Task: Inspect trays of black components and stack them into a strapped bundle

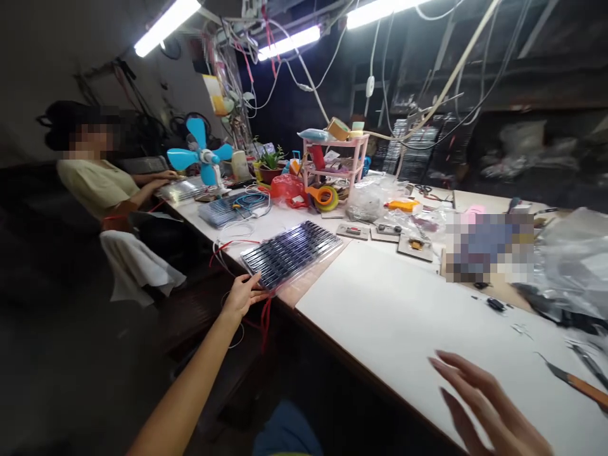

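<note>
1. Your left hand (240, 296): thumb over the rim, other fingers at or beneath it, pinching the near corner of the tray (294, 250).
2. Tray: clear, with rows of dark sticks; it lies near the front edge of the table (280, 219), left of the white sheet (375, 297).
3. Your right hand (494, 405): fingers curved and loosely spread, over the near part of the sheet. A knife (577, 383) lies to its right.
4. Red cord (266, 323): hanging below the table edge, near your left fingers.
5. Beyond the tray: a blue fan (208, 155) and, further right, a pink rack (352, 170).
6. Far left: a co-worker (97, 180), arms reaching to the table.
</note>
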A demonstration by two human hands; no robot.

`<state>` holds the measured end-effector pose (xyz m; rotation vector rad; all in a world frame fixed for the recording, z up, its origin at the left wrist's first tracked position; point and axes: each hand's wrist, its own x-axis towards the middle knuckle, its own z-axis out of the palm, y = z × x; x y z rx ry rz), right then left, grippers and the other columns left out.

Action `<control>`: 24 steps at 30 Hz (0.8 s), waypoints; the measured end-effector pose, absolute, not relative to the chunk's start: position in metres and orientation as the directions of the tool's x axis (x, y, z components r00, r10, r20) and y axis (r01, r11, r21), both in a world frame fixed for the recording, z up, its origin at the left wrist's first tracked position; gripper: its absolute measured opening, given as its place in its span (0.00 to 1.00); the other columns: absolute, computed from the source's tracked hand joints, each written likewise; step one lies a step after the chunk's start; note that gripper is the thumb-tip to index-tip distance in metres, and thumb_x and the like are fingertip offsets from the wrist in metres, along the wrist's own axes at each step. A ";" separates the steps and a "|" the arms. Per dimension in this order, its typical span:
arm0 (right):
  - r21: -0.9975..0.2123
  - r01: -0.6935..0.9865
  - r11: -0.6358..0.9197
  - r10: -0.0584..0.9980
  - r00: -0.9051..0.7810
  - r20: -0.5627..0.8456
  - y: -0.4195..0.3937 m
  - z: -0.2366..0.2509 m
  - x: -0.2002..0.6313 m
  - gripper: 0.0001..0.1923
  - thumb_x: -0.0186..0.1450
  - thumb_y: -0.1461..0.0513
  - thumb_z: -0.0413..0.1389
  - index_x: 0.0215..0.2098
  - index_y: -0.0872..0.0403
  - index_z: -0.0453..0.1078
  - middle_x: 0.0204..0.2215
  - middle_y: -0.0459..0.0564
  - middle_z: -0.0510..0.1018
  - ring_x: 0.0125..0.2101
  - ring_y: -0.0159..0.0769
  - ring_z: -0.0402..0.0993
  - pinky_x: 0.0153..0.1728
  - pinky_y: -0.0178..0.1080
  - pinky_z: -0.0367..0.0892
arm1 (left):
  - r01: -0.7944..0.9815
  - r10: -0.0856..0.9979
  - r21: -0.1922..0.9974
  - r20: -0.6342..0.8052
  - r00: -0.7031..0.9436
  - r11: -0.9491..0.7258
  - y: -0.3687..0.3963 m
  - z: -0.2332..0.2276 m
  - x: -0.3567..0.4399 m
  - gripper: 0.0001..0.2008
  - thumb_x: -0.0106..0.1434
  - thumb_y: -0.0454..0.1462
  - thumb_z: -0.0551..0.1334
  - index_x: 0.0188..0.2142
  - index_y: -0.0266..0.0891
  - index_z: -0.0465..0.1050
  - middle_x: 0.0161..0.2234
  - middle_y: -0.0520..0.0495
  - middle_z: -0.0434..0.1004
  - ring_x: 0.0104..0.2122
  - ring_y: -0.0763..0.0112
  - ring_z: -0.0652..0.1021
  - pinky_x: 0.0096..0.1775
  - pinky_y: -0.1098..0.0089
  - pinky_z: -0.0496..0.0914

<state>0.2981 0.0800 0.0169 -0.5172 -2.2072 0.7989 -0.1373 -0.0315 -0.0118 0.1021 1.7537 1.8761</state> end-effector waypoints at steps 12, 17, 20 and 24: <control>-0.537 0.273 0.798 0.450 -0.863 0.229 0.153 0.013 0.083 0.15 0.66 0.63 0.47 0.50 0.51 0.66 0.46 0.58 0.70 0.45 0.47 0.68 0.46 0.52 0.64 | -0.436 0.399 0.898 -0.378 -0.835 -0.062 -0.106 -0.017 -0.156 0.07 0.54 0.29 0.62 0.35 0.37 0.69 0.24 0.53 0.73 0.18 0.75 0.73 0.19 0.76 0.68; -0.668 0.311 0.676 0.552 -0.815 0.178 0.162 -0.007 -0.005 0.14 0.65 0.60 0.52 0.48 0.55 0.68 0.43 0.60 0.71 0.49 0.51 0.64 0.51 0.52 0.58 | -0.438 0.296 0.898 -0.407 -0.864 -0.046 -0.161 -0.049 -0.152 0.11 0.57 0.34 0.63 0.41 0.45 0.70 0.30 0.56 0.76 0.23 0.74 0.77 0.23 0.77 0.71; -0.782 0.318 0.536 0.605 -0.791 0.092 0.160 -0.006 -0.037 0.19 0.63 0.56 0.54 0.50 0.56 0.66 0.43 0.60 0.71 0.49 0.51 0.65 0.50 0.52 0.58 | -0.464 0.333 0.877 -0.403 -0.852 -0.127 -0.163 -0.069 -0.153 0.14 0.58 0.33 0.63 0.44 0.45 0.71 0.37 0.54 0.78 0.32 0.73 0.79 0.32 0.76 0.73; -0.919 0.270 0.288 0.526 -0.847 -0.084 0.156 0.008 -0.032 0.29 0.59 0.55 0.58 0.55 0.57 0.60 0.34 0.52 0.73 0.38 0.42 0.70 0.39 0.43 0.66 | -0.537 0.344 0.813 -0.449 -0.825 -0.225 -0.156 -0.087 -0.165 0.16 0.61 0.30 0.58 0.47 0.46 0.70 0.42 0.53 0.78 0.38 0.72 0.79 0.38 0.75 0.74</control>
